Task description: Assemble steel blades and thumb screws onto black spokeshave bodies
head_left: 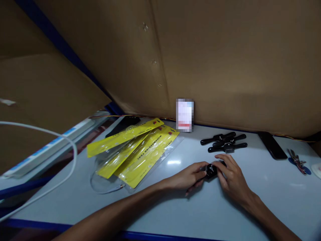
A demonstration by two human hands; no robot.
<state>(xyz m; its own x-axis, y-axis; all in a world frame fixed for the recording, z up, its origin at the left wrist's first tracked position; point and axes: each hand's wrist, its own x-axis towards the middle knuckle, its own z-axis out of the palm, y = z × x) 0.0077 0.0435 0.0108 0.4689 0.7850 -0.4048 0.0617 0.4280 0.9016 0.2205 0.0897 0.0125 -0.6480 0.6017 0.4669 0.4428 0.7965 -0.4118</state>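
Low over the table's front half, my left hand [193, 175] is closed around one end of a black spokeshave [211, 170]. My right hand [229, 172] has its fingers curled on the other end, thumb and fingertips touching the tool. Fingers hide most of both handles. Beyond my hands lies a small heap of several more black spokeshaves [227, 146], their metal parts catching the light. To the left, clear plastic packs with yellow cards [147, 150] overlap in a loose pile; their printing includes "woodworking tool".
A lit phone [185, 115] with a blurred screen stands against the brown cardboard wall [225, 60]. At right lie a dark phone [273, 145] and a bunch of keys [298, 162]. A power strip [50, 147] and white cable [75, 150] run along the left side.
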